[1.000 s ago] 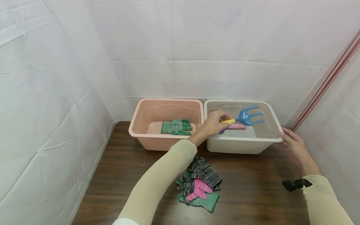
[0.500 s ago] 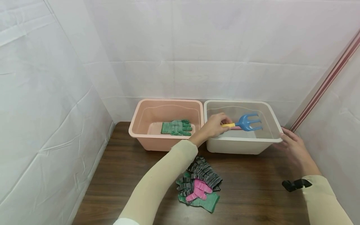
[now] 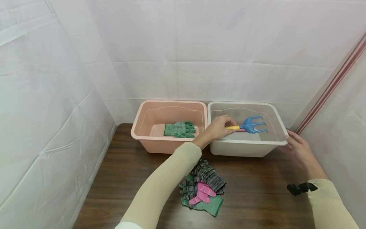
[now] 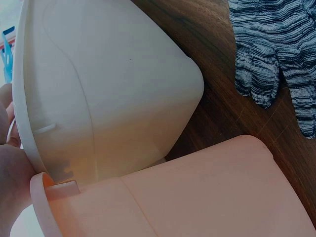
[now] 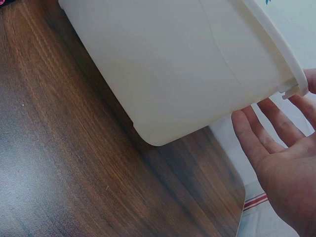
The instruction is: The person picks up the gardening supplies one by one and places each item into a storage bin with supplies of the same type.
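Observation:
My left hand (image 3: 219, 128) pinches the yellow handle of a toy garden fork (image 3: 250, 125), its blue tines pointing right inside the white bin (image 3: 243, 149). A pink object (image 3: 241, 130) lies partly hidden beneath the fork. At the bin's right end, my right hand (image 3: 300, 151) holds the rim, thumb at the edge and fingers against the outer wall. In the right wrist view those fingers (image 5: 256, 133) touch the white wall under the rim. The left wrist view shows only a sliver of the blue fork (image 4: 7, 57) past the rim.
Left of the white bin, nearly touching it, stands a peach bin (image 3: 160, 146) with a green glove (image 3: 179, 129) inside. Grey-black, pink and green gloves (image 3: 208, 176) lie piled on the wooden table (image 3: 123, 184) in front. White cloth walls (image 3: 177, 79) enclose the back and sides.
The fork has been lowered deeper into the white bin by my left hand, its tines dropping slightly, then stays about still. The right hand keeps its place.

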The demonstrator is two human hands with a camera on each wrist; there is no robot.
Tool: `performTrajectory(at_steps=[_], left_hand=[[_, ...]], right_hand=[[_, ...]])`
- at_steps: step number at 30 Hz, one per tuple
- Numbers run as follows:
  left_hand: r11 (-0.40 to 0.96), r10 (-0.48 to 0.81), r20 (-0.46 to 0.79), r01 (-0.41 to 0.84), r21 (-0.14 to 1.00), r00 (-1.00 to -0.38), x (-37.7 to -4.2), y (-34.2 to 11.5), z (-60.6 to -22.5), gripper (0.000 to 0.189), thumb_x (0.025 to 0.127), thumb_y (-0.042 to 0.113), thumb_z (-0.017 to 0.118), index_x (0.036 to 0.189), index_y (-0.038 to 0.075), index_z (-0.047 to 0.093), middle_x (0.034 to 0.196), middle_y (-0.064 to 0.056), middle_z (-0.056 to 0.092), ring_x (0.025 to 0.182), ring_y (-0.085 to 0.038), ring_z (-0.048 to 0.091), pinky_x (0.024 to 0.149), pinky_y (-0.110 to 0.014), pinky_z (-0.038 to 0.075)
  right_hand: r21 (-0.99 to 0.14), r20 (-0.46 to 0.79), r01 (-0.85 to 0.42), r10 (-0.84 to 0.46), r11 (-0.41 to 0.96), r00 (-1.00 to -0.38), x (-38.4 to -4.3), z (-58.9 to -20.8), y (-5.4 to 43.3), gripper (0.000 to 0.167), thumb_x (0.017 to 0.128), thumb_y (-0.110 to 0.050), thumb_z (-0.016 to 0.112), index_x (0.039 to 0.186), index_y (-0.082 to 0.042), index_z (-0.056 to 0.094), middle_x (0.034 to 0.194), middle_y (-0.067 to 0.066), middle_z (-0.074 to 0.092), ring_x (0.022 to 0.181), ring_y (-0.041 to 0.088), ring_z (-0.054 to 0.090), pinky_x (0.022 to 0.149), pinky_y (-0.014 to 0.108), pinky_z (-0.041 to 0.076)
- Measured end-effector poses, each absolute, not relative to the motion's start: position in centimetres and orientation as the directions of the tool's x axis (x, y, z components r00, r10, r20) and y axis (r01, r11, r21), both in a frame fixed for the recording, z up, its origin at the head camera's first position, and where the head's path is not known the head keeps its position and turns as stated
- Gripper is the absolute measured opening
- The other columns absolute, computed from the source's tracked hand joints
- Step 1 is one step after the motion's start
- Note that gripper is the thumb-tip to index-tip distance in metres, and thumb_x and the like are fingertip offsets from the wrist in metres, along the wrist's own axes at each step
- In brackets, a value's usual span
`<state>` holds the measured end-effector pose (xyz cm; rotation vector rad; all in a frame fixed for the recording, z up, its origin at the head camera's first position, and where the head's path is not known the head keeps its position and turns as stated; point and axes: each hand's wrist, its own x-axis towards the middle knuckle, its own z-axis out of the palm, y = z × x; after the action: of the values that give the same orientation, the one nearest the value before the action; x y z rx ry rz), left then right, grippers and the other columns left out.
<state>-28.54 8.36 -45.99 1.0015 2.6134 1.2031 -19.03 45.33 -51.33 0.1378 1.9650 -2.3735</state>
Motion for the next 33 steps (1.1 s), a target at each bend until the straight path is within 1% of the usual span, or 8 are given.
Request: performTrajectory(at_steps=[5, 9, 12, 16, 20, 24, 29, 33], left_hand=[[0.47, 0.602, 0.172, 0.52, 0.713, -0.779, -28.6, 8.3, -46.0, 0.014, 0.098, 0.014, 0.08, 0.112, 0.012, 0.077, 0.101, 0.006, 0.065, 0.091, -0.005, 0.062, 0.077, -0.01, 0.05], [0.436, 0.604, 0.198, 0.527, 0.729, -0.772, -28.8, 8.2, -46.2, 0.024, 0.098, 0.018, 0.08, 0.119, 0.008, 0.076, 0.111, -0.002, 0.069, 0.103, -0.017, 0.067, 0.085, -0.013, 0.052], [0.429, 0.597, 0.205, 0.524, 0.736, -0.776, -28.8, 8.1, -46.2, 0.036, 0.098, 0.026, 0.08, 0.127, 0.007, 0.072, 0.122, -0.008, 0.07, 0.115, -0.024, 0.067, 0.094, -0.016, 0.052], [0.435, 0.584, 0.188, 0.5, 0.749, -0.79, -28.7, 8.1, -46.1, 0.045, 0.098, 0.036, 0.08, 0.133, 0.01, 0.069, 0.13, -0.005, 0.068, 0.122, -0.017, 0.064, 0.103, -0.021, 0.052], [0.395, 0.577, 0.198, 0.483, 0.781, -0.792, -28.7, 8.0, -46.0, 0.048, 0.097, 0.034, 0.081, 0.137, 0.01, 0.068, 0.133, -0.005, 0.068, 0.123, -0.014, 0.062, 0.108, -0.027, 0.052], [0.373, 0.572, 0.209, 0.478, 0.795, -0.793, -28.7, 7.9, -45.8, 0.05, 0.097, 0.035, 0.082, 0.137, 0.01, 0.068, 0.132, -0.003, 0.068, 0.123, -0.013, 0.061, 0.109, -0.03, 0.053], [0.356, 0.577, 0.219, 0.483, 0.8, -0.787, -28.8, 7.6, -45.4, 0.05, 0.096, 0.035, 0.082, 0.138, 0.011, 0.067, 0.133, -0.003, 0.068, 0.125, -0.014, 0.061, 0.111, -0.034, 0.052], [0.331, 0.581, 0.23, 0.484, 0.81, -0.781, -28.9, 7.1, -44.9, 0.048, 0.097, 0.027, 0.081, 0.139, 0.009, 0.066, 0.135, -0.007, 0.068, 0.126, -0.018, 0.061, 0.111, -0.037, 0.053]], right_hand=[[-0.98, -0.105, 0.101, 0.014, -0.17, -0.994, -19.0, -51.3, 45.3, 0.062, 0.111, -0.02, 0.059, 0.165, -0.004, 0.032, 0.132, -0.011, 0.065, 0.111, 0.006, 0.072, 0.092, 0.034, 0.063], [-0.978, -0.086, 0.084, 0.001, -0.191, -0.996, -19.0, -51.4, 45.3, 0.061, 0.112, -0.017, 0.057, 0.165, -0.002, 0.032, 0.131, -0.01, 0.067, 0.111, 0.008, 0.072, 0.092, 0.034, 0.064], [-0.976, -0.082, 0.081, -0.002, -0.203, -0.997, -18.9, -51.4, 45.4, 0.058, 0.112, -0.016, 0.057, 0.163, -0.002, 0.034, 0.131, -0.009, 0.068, 0.112, 0.009, 0.072, 0.091, 0.034, 0.064], [-0.974, -0.08, 0.08, -0.008, -0.213, -0.997, -18.9, -51.5, 45.5, 0.057, 0.112, -0.016, 0.057, 0.163, -0.002, 0.035, 0.131, -0.008, 0.068, 0.112, 0.01, 0.072, 0.09, 0.034, 0.064], [-0.974, -0.074, 0.075, -0.011, -0.214, -0.997, -19.0, -51.5, 45.5, 0.057, 0.112, -0.015, 0.057, 0.162, -0.001, 0.035, 0.132, -0.008, 0.068, 0.112, 0.01, 0.072, 0.09, 0.034, 0.064], [-0.973, -0.065, 0.066, -0.014, -0.222, -0.998, -19.1, -51.6, 45.5, 0.054, 0.111, -0.014, 0.057, 0.161, -0.002, 0.038, 0.132, -0.007, 0.069, 0.112, 0.011, 0.072, 0.09, 0.036, 0.064], [-0.965, -0.05, 0.056, -0.031, -0.258, -0.998, -19.3, -51.8, 45.6, 0.048, 0.112, -0.011, 0.055, 0.158, -0.004, 0.045, 0.132, -0.005, 0.07, 0.113, 0.013, 0.072, 0.09, 0.037, 0.065], [-0.965, -0.053, 0.06, -0.034, -0.257, -0.998, -19.3, -51.8, 45.6, 0.046, 0.112, -0.011, 0.055, 0.157, -0.006, 0.048, 0.131, -0.005, 0.07, 0.113, 0.013, 0.072, 0.09, 0.037, 0.065]])
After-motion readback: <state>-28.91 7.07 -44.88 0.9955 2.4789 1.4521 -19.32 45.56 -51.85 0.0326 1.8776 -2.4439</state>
